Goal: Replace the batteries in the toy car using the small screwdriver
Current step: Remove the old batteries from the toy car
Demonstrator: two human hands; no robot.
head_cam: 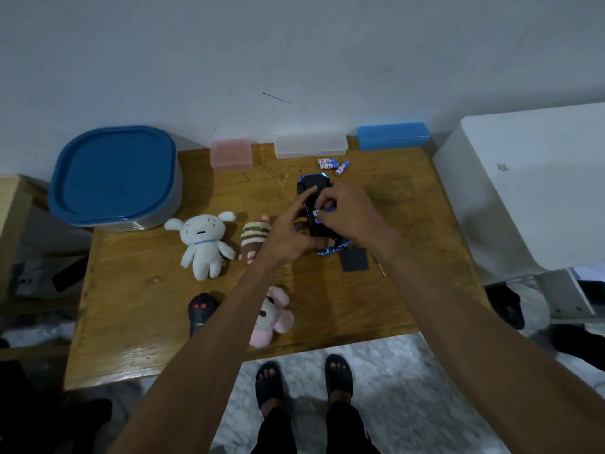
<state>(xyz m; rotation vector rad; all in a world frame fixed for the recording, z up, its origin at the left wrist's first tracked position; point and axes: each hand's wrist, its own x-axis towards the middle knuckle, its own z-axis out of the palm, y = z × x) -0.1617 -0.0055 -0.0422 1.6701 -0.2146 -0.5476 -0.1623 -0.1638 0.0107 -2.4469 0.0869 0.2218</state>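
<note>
The blue and black toy car (311,186) lies upside down on the wooden table (137,290), its battery bay open. My left hand (289,229) grips the car's left side. My right hand (352,213) pinches a white and blue battery (322,211) over the bay. Three loose batteries (332,164) lie just beyond the car. The black battery cover (355,260) rests to the right of the car's near end. The thin screwdriver (380,269) lies beside the cover, partly hidden by my right forearm.
A white plush dog (204,244), a striped plush (255,239) and a pink plush (273,317) lie left of the car. A black remote (201,312) sits near the front edge. Pink (231,154), clear (311,145) and blue (393,136) boxes line the wall. A blue-lidded tub (114,176) stands far left.
</note>
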